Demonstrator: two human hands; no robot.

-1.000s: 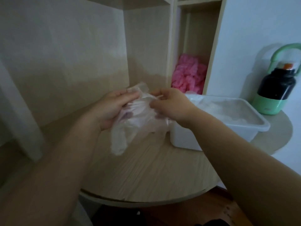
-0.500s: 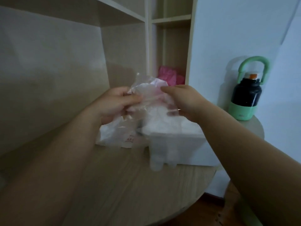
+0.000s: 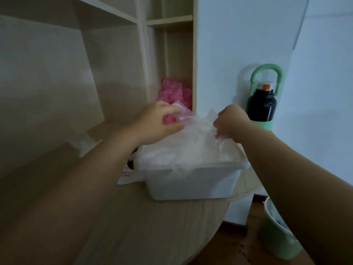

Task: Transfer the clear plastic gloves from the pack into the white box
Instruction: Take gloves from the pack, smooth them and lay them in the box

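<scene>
clear plastic, thin and crinkled: a glove [image 3: 198, 129] is stretched between my two hands just above the white box [image 3: 191, 182]. its lower part sags onto the pale film that fills the box to the rim. i cannot tell the single gloves apart in that heap.

my left hand [image 3: 158, 125] has its fingers curled and pinches the glove's upper left corner. my right hand [image 3: 231, 123] is bunched nearly into a fist, fingertips pinching the right edge, and a loose flap of film hangs below it over the box's far right corner.

the box stands on the pale wooden bench [image 3: 152, 226], close to its curved right edge. the pack [image 3: 128, 172], a flat white sheet with red print, lies on the bench touching the box's left wall, partly hidden under my left forearm.

behind the box, by the far right edge of the bench and against the wall, a black bottle [image 3: 261, 106] with a green base and green loop handle stands upright. a pink crumpled bundle [image 3: 172, 92] sits in the narrow lowest compartment of the shelf unit [image 3: 168, 22] at the far edge. a green bin [image 3: 275, 232] stands on the floor beyond the right edge.
</scene>
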